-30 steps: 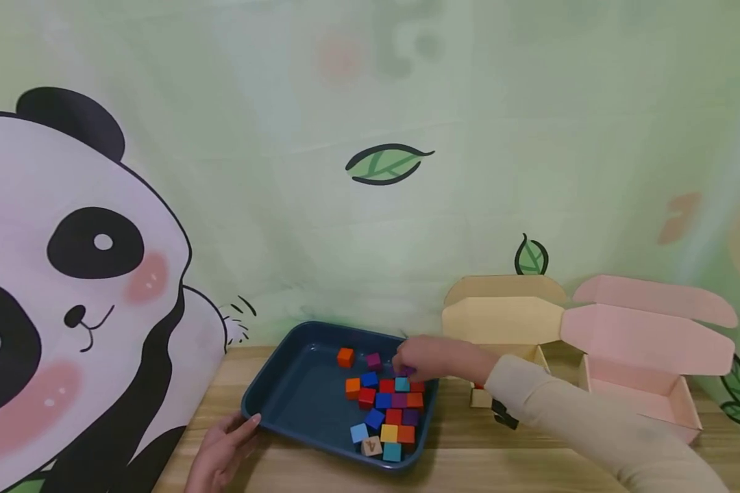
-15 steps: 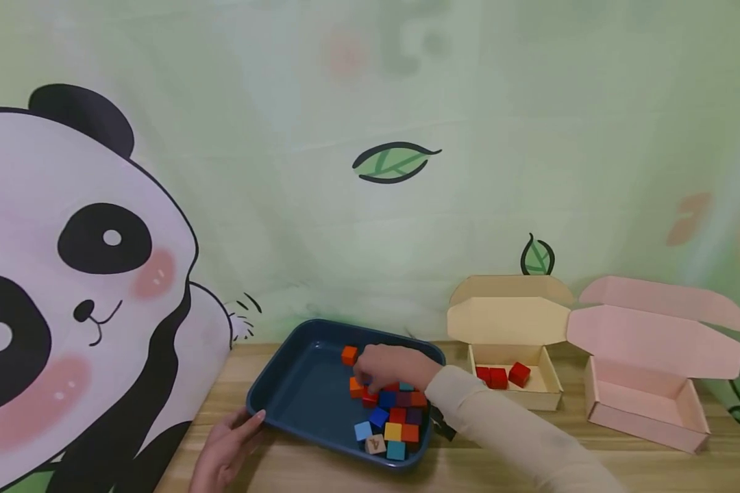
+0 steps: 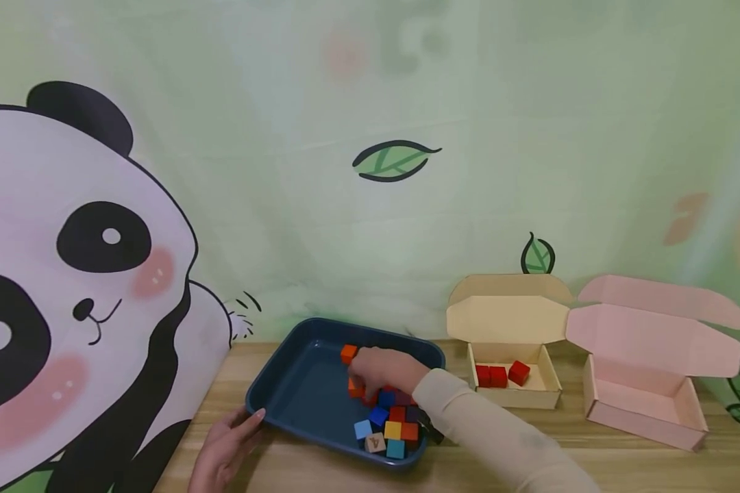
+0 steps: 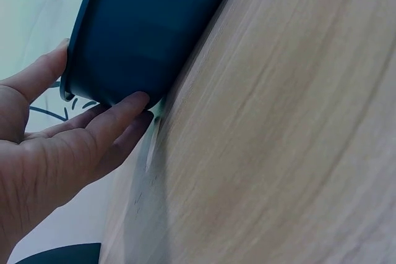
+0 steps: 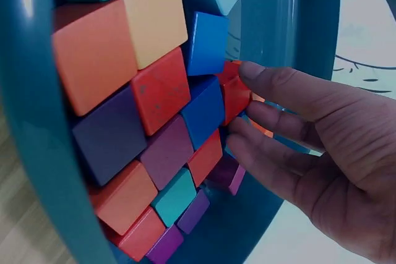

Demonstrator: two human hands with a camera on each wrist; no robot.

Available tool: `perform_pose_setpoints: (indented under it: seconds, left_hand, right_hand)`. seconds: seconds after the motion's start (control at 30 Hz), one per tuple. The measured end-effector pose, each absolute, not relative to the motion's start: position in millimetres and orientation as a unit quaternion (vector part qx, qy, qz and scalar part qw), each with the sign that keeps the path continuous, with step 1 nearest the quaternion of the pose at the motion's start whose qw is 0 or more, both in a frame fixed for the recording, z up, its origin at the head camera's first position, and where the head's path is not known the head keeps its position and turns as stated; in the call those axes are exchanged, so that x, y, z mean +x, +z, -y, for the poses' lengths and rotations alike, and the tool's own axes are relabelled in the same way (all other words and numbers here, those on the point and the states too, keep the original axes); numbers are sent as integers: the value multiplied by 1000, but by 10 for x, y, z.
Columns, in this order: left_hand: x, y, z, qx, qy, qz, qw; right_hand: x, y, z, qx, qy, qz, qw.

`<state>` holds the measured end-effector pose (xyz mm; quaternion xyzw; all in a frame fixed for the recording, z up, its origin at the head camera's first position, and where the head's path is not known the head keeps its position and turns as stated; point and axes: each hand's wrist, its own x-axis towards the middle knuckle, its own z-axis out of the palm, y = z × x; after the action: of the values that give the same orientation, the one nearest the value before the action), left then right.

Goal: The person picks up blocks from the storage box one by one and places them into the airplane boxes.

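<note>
A blue tray point(image 3: 302, 418) with several coloured wooden blocks stands on the table. My left hand point(image 3: 228, 445) grips its near left corner; in the left wrist view the thumb lies at the rim and the fingers are against the wall and base of the tray point(image 4: 142, 29). My right hand point(image 3: 385, 370) reaches into the tray from the right. The right wrist view shows the thumb and fingertips of that hand point(image 5: 315, 128) around a red block point(image 5: 235, 94), pinching it. Blue, purple, teal, red and orange blocks are packed beside it, and an orange block point(image 3: 349, 353) lies behind the hand.
Right of the tray stands an open cream box point(image 3: 543, 397) with 3 red blocks point(image 3: 498, 377) in it. Farther right is an open pink box point(image 3: 647, 418). Behind the wooden table point(image 3: 308, 472) hangs a backdrop point(image 3: 284, 205) with a panda print.
My right hand has moved left from the tray's far right corner, then slightly farther onto the red block. The cream box came into full view. My left hand stays at the tray's corner.
</note>
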<state>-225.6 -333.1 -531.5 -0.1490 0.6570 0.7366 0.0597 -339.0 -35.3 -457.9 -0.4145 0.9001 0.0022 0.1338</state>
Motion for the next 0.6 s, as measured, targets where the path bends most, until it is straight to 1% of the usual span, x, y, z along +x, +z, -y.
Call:
perform_pose_setpoints:
  seconds: [0.1, 0.27, 0.43, 0.6]
  left_hand:
    - [-2264, -5316, 3335, -151, 737, -657, 59]
    - [-2258, -5341, 3340, -151, 737, -657, 55]
    - [-2256, -5375, 3344, -141, 741, -655, 52]
    - [-2260, -5371, 3347, -132, 742, -655, 46]
  right_hand:
    - [-3383, -4604, 355, -400, -5, -905, 147]
    - [-3378, -4626, 340, -407, -7, -900, 157]
    - [-3479, -4500, 251, -421, -25, -891, 168]
    - [-3584, -4284, 91, -456, -7, -880, 134]
